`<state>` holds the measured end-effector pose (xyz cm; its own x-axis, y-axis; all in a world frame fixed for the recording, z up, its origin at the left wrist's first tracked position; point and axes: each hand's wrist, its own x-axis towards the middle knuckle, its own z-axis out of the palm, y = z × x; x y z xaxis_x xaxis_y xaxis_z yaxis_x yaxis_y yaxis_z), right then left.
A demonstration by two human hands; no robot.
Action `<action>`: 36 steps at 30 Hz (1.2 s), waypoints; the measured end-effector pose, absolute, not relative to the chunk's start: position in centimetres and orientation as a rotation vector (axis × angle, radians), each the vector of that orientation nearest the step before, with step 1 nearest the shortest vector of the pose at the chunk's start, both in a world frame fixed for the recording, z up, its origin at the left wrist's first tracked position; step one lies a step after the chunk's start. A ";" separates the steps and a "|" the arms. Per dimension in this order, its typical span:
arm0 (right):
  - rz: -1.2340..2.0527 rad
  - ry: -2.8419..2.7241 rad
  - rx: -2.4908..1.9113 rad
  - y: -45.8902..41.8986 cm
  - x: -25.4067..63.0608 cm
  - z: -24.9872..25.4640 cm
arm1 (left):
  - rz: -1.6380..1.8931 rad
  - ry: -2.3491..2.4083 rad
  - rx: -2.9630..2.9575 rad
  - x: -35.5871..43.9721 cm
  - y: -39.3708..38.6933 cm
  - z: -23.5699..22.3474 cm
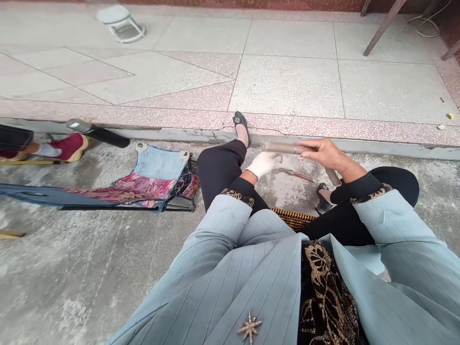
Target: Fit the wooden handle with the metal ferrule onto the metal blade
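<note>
A greyish-brown tube (278, 147) lies nearly level in front of me, its left end blurred. My right hand (323, 152), bare, is closed on the tube's right end, with fingers along the top and thumb below. Under that wrist a similar-coloured tube section (332, 176) slants down; whether it joins the tube is hidden. My left hand (263, 164), in a white glove, is curled just under the tube's left part, with a small grey curved piece by its fingers. What it grips is too blurred to name. Below, a thin reddish-brown stick (297, 176) lies on the concrete.
An orange-and-black woven seat edge (293, 218) shows between my legs. To the left stands a folding lounger (143, 187) with patterned fabric. Beyond it are a black cylinder (108, 135) and another person's red shoe (68, 147). A raised tiled step (287, 86) holds a white stool (117, 17).
</note>
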<state>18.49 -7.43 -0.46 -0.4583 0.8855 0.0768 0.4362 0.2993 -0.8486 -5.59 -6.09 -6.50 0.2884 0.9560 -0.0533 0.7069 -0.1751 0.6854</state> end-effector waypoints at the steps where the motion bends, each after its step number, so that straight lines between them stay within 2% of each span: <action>1: 0.971 -1.950 -1.248 -6.9 18.9 -0.6 | 0.471 1.391 1.966 -4.9 -6.6 -6.7; 5: 0.675 -1.929 -1.577 -5.5 20.1 -2.0 | 0.340 1.111 1.983 -3.3 -8.3 -6.5; 9: 0.453 -2.381 -1.778 -5.5 20.2 -3.8 | 0.306 0.953 1.978 -3.8 -8.6 -5.5; 12: 0.570 -2.775 -1.668 -6.1 19.7 -4.6 | 0.302 0.927 1.967 -4.5 -8.2 -5.1; 16: 0.959 -2.970 -1.257 -7.2 18.8 -4.8 | 0.329 1.037 1.948 -5.4 -7.3 -5.1; 21: 1.268 -2.723 -1.073 -8.0 18.1 -4.4 | 0.432 1.120 1.911 -6.2 -5.6 -5.0; 25: 1.313 -2.321 -1.134 -7.8 18.2 -3.1 | 0.487 1.107 1.846 -6.2 -5.0 -4.9; 31: 1.001 -1.675 -1.264 -5.5 20.4 -0.7 | 0.406 1.018 1.778 -4.4 -6.7 -5.5; 36: 0.697 -1.635 -1.513 -3.3 22.5 -1.2 | 0.342 0.940 1.787 -3.3 -8.3 -5.8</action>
<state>22.47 -3.28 -1.24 0.0195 0.9838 0.1782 0.5522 0.1380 -0.8222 -3.31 -8.31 -5.81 0.6517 0.7329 -0.1953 0.4364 -0.1517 0.8869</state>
